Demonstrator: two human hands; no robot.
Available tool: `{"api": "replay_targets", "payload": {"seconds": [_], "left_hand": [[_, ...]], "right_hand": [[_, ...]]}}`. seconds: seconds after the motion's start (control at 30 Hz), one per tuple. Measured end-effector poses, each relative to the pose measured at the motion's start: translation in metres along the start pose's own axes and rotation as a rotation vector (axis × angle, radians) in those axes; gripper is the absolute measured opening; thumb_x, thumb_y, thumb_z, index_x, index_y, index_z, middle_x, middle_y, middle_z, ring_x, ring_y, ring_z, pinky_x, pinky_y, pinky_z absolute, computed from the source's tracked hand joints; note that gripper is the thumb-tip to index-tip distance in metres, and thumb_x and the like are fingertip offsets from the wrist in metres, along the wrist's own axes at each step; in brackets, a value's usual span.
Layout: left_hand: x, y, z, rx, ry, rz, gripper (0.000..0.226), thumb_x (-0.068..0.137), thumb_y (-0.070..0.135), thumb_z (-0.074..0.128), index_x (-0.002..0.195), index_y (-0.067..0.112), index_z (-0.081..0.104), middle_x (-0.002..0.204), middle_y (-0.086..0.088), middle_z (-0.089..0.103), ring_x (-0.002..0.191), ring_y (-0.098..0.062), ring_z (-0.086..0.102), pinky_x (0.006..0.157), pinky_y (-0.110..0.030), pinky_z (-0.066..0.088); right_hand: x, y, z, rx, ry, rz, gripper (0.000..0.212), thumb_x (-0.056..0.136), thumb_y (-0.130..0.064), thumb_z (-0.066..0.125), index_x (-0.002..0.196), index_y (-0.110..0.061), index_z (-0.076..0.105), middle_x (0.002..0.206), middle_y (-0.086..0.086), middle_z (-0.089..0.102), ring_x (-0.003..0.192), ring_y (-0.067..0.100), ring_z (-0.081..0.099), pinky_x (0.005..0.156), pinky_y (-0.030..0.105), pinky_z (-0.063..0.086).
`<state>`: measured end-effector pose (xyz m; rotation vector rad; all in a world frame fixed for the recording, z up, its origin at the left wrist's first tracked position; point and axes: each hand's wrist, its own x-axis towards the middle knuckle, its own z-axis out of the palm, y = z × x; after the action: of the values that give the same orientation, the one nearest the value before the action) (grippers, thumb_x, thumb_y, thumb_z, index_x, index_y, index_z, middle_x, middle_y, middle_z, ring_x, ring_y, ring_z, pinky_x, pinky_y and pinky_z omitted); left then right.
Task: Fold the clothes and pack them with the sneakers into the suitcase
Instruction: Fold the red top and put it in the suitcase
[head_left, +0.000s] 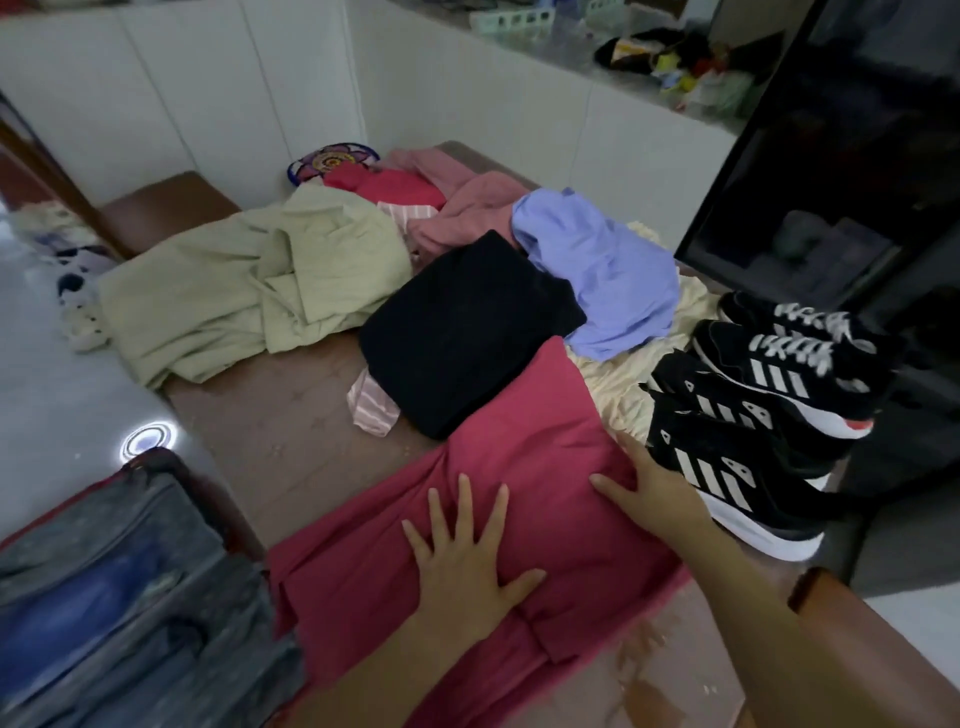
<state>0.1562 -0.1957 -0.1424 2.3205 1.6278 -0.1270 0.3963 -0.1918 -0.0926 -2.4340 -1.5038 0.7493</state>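
A red garment (519, 441) lies spread flat on the brown table (291, 426) in front of me. My left hand (462, 556) presses flat on its middle, fingers apart. My right hand (649, 488) rests flat on its right edge, beside the black sneakers (748, 415) with white stripes. A folded black garment (467, 332) sits just behind the red one. Farther back lie a green garment (249, 291), a lilac shirt (602, 270), pink clothes (467, 208) and a cream cloth (623, 384). The open suitcase (114, 597) at lower left holds folded jeans.
A dark cabinet (831, 156) stands at the right behind the sneakers. White walls close the back, with a cluttered ledge (675, 57) above. A brown stool (161, 208) stands at the table's far left. A colourful round fan (332, 161) lies behind the clothes.
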Motion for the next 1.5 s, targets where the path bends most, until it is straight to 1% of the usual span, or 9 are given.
{"api": "replay_targets", "payload": {"seconds": [0.17,0.33,0.53,0.77,0.93,1.1,1.33,1.43,1.5], "left_hand": [[-0.001,0.007,0.008,-0.043,-0.016,-0.008,0.089,0.072,0.089,0.016,0.145,0.039,0.03,0.147,-0.011,0.04,0.124,-0.052,0.042,0.087,-0.075,0.031],[0.028,0.045,0.004,-0.102,-0.052,-0.012,0.088,0.073,0.088,0.011,0.145,0.04,0.026,0.147,-0.008,0.041,0.124,-0.052,0.043,0.087,-0.075,0.031],[0.071,0.114,-0.007,-0.216,-0.021,0.145,0.087,0.062,0.086,0.006,0.133,0.05,-0.03,0.157,-0.001,-0.019,0.139,-0.048,-0.016,0.103,-0.069,-0.011],[0.066,0.057,-0.017,-0.066,-0.045,0.256,0.082,0.081,0.075,0.023,0.149,0.037,-0.003,0.16,0.0,-0.002,0.145,-0.032,-0.005,0.114,-0.054,-0.003],[0.031,-0.049,-0.022,-0.114,0.124,0.179,0.045,0.085,0.046,0.043,0.114,0.017,0.063,0.115,-0.004,0.058,0.103,-0.027,0.057,0.086,-0.041,0.052],[-0.004,-0.087,-0.033,-0.06,-0.065,0.01,0.031,0.087,0.041,0.058,0.11,0.022,0.053,0.111,0.002,0.058,0.1,-0.022,0.059,0.083,-0.033,0.045],[0.0,-0.113,-0.045,0.022,0.166,-0.144,0.014,0.088,0.024,0.059,0.101,0.02,0.062,0.104,-0.007,0.064,0.091,-0.031,0.062,0.074,-0.039,0.052],[-0.002,-0.072,-0.04,0.032,0.293,0.098,0.054,0.08,0.036,0.067,0.129,0.019,0.051,0.13,-0.011,0.052,0.112,-0.037,0.054,0.085,-0.049,0.051],[-0.004,-0.024,-0.043,-0.182,0.223,0.204,0.073,0.088,0.054,0.046,0.149,0.027,0.018,0.157,-0.007,0.017,0.142,-0.034,0.017,0.11,-0.054,0.025]], "right_hand": [[0.007,-0.004,-0.015,0.203,-0.075,-0.107,0.042,0.081,-0.031,0.071,0.118,-0.012,0.063,0.1,0.0,0.067,0.102,0.024,0.062,0.081,0.027,0.042],[0.013,-0.001,-0.064,0.172,0.078,-0.2,0.042,0.079,-0.029,0.074,0.12,-0.021,0.064,0.101,-0.003,0.07,0.099,0.015,0.062,0.081,0.023,0.039],[0.021,0.019,-0.129,-0.03,0.26,-0.253,0.045,0.08,-0.033,0.071,0.124,-0.027,0.061,0.108,0.003,0.07,0.104,0.028,0.063,0.087,0.036,0.048],[0.029,0.034,-0.14,-0.113,0.289,-0.221,0.043,0.082,-0.045,0.064,0.124,-0.039,0.057,0.106,0.002,0.07,0.103,0.031,0.061,0.085,0.045,0.051],[0.035,0.036,-0.143,-0.121,0.299,-0.242,0.042,0.082,-0.045,0.062,0.123,-0.039,0.058,0.104,0.002,0.07,0.101,0.031,0.061,0.085,0.045,0.051],[0.032,0.029,-0.136,-0.186,0.308,-0.269,0.042,0.082,-0.053,0.056,0.123,-0.043,0.054,0.104,0.003,0.069,0.1,0.034,0.061,0.082,0.047,0.051],[0.016,0.023,-0.129,-0.279,0.398,-0.254,0.043,0.085,-0.051,0.055,0.127,-0.042,0.053,0.106,0.008,0.068,0.101,0.037,0.06,0.078,0.044,0.051],[0.004,0.008,-0.124,-0.344,0.389,-0.304,0.043,0.088,-0.043,0.058,0.131,-0.039,0.052,0.107,0.009,0.068,0.102,0.036,0.059,0.072,0.037,0.044],[-0.003,-0.003,-0.12,-0.377,0.397,-0.331,0.045,0.089,-0.043,0.058,0.132,-0.038,0.051,0.107,0.008,0.068,0.101,0.034,0.06,0.067,0.035,0.042]]}}
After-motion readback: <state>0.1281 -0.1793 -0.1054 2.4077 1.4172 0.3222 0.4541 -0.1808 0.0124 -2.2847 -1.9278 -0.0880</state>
